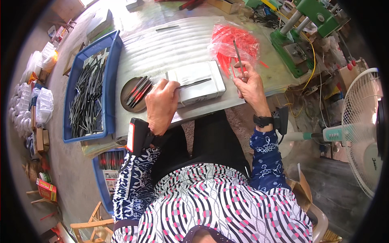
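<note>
My right hand (251,84) pinches a slim dark metal rod (237,54) between thumb and fingers and holds it upright, right of a white box (192,93). My left hand (161,104) is closed, knuckles up, at the box's left edge. From its fingers another slim metal strip (198,83) stretches across the box top; its left end is hidden. Beside that hand a round shallow dish (129,87) holds several dark strips with red parts. Beyond my right hand lies a clear plastic bag (235,38) of thin red pieces, some spilling out toward me.
On the left, a blue tray (111,85) is heaped with dark strips. A lone strip (167,28) lies far back on the table. A green press (293,44) stands at the far right, near a yellow cable (313,60) and a fan (360,121). Lower left sits another blue tray (97,172).
</note>
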A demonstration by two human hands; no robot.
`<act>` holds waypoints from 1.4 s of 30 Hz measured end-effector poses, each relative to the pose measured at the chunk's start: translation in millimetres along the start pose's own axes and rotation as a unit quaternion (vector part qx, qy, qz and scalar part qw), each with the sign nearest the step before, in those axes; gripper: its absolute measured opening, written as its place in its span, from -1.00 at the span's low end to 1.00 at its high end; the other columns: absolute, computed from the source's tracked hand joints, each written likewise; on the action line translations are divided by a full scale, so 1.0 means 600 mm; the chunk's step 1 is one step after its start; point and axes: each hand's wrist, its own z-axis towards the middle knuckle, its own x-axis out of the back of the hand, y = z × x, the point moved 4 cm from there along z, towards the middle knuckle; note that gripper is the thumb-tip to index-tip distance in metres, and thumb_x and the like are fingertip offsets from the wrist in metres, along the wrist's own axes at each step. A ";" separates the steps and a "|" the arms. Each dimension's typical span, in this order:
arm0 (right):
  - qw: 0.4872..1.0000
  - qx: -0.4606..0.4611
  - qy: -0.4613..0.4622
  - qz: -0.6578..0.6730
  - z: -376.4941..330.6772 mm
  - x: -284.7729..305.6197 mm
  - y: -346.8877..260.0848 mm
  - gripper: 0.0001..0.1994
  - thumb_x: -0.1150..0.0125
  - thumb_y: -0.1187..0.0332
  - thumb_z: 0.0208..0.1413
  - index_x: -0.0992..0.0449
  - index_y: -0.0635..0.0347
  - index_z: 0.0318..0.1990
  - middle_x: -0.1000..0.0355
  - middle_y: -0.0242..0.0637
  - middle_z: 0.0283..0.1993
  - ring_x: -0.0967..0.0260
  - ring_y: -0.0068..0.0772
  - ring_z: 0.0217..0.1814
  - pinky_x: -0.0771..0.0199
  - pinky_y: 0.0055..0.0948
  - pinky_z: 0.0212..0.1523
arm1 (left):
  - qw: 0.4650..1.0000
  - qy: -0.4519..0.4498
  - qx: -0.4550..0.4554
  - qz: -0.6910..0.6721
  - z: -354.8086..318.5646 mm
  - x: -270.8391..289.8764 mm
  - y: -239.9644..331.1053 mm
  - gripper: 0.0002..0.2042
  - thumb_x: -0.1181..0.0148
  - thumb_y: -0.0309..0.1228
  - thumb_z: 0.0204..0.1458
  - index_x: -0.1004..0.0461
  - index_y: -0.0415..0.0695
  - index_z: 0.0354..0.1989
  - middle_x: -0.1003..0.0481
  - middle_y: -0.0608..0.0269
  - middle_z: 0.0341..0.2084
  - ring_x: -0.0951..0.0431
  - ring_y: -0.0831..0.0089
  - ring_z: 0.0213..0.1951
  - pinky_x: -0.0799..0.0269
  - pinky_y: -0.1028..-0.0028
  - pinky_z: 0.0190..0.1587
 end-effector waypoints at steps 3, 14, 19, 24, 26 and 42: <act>0.998 0.021 -0.050 0.012 -0.012 -0.022 -0.023 -0.86 -0.14 0.54 0.15 -0.50 0.24 -0.13 -0.37 -0.45 -0.49 -0.28 -0.73 -0.66 -0.27 -0.67 -0.68 | 1.000 0.007 -0.007 -0.008 -0.002 -0.001 0.001 -0.92 -0.20 -0.54 0.00 -0.51 -0.13 -0.31 -0.48 0.10 -0.40 -0.53 0.05 -0.31 -0.45 0.18 -0.29; 0.991 0.082 -0.066 -0.078 -0.037 -0.086 -0.077 -0.87 -0.20 0.52 0.08 -0.58 0.32 -0.22 -0.55 -0.24 -0.40 -0.44 -0.43 -0.55 -0.37 -0.52 -0.55 | 0.997 0.020 0.040 -0.060 0.004 -0.009 -0.007 -0.95 -0.22 -0.49 0.02 -0.52 -0.13 -0.34 -0.48 0.13 -0.43 -0.54 0.11 -0.40 -0.45 0.24 -0.36; 0.926 0.228 -0.053 -0.296 -0.036 -0.111 -0.103 -0.87 -0.31 0.39 0.01 -0.58 0.23 -0.31 -0.47 -0.14 -0.36 -0.47 -0.10 -0.38 -0.41 -0.23 -0.39 | 0.994 0.021 0.054 -0.095 0.002 -0.010 -0.015 -0.93 -0.25 -0.51 0.00 -0.55 -0.17 -0.34 -0.48 0.12 -0.43 -0.54 0.22 -0.45 -0.45 0.32 -0.38; 0.874 0.318 -0.056 -0.364 -0.027 -0.136 -0.111 -0.94 -0.22 0.46 0.00 -0.55 0.23 -0.36 -0.42 -0.18 -0.34 -0.49 -0.11 -0.37 -0.47 -0.20 -0.40 | 0.993 0.029 0.046 -0.105 0.000 -0.011 -0.020 -0.90 -0.28 -0.53 -0.02 -0.57 -0.21 -0.30 -0.50 0.13 -0.43 -0.53 0.39 -0.53 -0.44 0.43 -0.43; 0.851 0.341 -0.070 -0.393 -0.020 -0.149 -0.106 -0.95 -0.17 0.49 -0.01 -0.53 0.22 -0.38 -0.43 -0.19 -0.33 -0.50 -0.10 -0.36 -0.51 -0.21 -0.39 | 0.994 0.040 0.035 -0.098 -0.001 -0.011 -0.021 -0.89 -0.29 -0.53 -0.02 -0.58 -0.21 -0.29 -0.49 0.12 -0.43 -0.53 0.39 -0.53 -0.44 0.44 -0.43; 0.816 0.364 -0.083 -0.441 -0.008 -0.172 -0.096 -0.92 -0.16 0.48 -0.04 -0.56 0.16 -0.36 -0.43 -0.20 -0.32 -0.54 -0.14 -0.38 -0.56 -0.28 -0.41 | 0.989 0.044 0.059 -0.127 -0.006 -0.022 -0.028 -0.90 -0.27 -0.50 -0.02 -0.58 -0.18 -0.31 -0.52 0.06 -0.38 -0.54 0.07 -0.27 -0.47 0.23 -0.24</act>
